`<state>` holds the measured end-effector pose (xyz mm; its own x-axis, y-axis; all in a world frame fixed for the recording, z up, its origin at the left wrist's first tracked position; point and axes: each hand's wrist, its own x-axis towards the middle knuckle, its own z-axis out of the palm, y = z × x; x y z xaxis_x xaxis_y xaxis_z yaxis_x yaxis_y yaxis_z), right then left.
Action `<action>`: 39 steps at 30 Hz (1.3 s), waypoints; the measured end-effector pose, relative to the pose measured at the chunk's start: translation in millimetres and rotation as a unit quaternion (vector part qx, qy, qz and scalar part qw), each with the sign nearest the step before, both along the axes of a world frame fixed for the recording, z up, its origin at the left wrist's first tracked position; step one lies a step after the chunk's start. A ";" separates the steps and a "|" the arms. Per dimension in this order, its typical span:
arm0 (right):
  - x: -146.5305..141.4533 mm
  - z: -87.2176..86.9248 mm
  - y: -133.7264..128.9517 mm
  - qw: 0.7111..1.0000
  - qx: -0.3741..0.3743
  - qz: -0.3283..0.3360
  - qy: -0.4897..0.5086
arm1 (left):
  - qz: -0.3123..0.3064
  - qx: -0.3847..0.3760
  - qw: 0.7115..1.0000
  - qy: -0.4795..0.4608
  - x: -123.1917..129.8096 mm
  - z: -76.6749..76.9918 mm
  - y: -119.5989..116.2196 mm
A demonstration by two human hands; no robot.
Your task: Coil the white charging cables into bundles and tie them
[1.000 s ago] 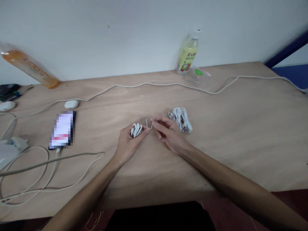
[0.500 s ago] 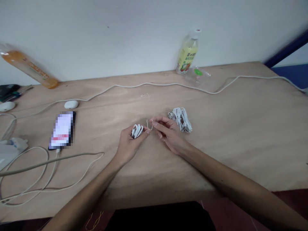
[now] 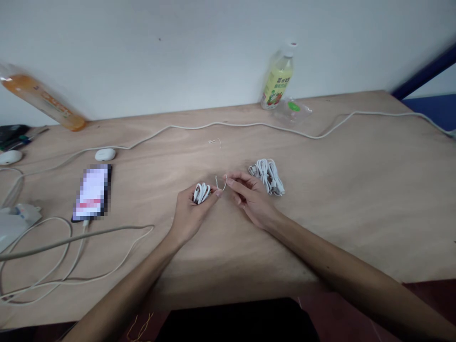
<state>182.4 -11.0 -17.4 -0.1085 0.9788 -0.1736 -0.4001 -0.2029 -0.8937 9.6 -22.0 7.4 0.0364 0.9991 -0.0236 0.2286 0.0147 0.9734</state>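
In my left hand (image 3: pixel 190 211) lies a coiled white cable (image 3: pixel 202 193), gripped between palm and fingers. A thin white twist tie (image 3: pixel 224 186) bends in a U between the two hands, its base at my left thumb and fingertips. My right hand (image 3: pixel 251 197) pinches the tie's right end between thumb and index finger. Just beyond the right hand, several bundled white cables (image 3: pixel 267 176) lie side by side on the table. Farther off rest short loose twist ties (image 3: pixel 218 142).
A long white cord (image 3: pixel 221 124) crosses the wooden table (image 3: pixel 349 204). On the left are a phone (image 3: pixel 91 192), a white earbud case (image 3: pixel 105 154), looped cables and an orange bottle (image 3: pixel 44 102). A yellow drink bottle (image 3: pixel 278 80) stands by the wall beside a clear plastic wrapper (image 3: pixel 292 110).
My left hand has shifted slightly left with the coiled cable. The twist tie's bend is a little wider; my right hand stays almost still.
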 end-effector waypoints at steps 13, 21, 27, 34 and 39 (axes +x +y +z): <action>-0.3 -1.4 -2.4 0.994 0.038 0.064 -0.074 | 0.020 0.004 1.000 -0.002 -1.1 0.1 3.6; -3.3 -0.7 -4.7 0.993 0.048 0.059 -0.094 | 0.010 -0.018 1.000 0.004 -0.1 -1.7 3.4; -6.2 -2.3 -9.6 0.988 0.037 0.014 -0.149 | 0.056 -0.019 0.997 -0.044 -1.9 -5.8 5.2; -15.1 -0.9 -4.5 0.967 0.042 -0.021 -0.251 | 0.068 -0.041 0.987 -0.142 -3.1 -11.2 9.0; -18.2 4.7 -1.5 0.946 0.012 -0.007 -0.323 | 0.074 -0.050 0.983 -0.161 -2.7 -11.4 10.8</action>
<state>164.2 -12.5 -12.7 0.0258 0.9839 -0.1768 0.2297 -0.1780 -0.9568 6.9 -11.2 -4.0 -0.0875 0.9873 -0.1325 -0.1026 0.1234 0.9870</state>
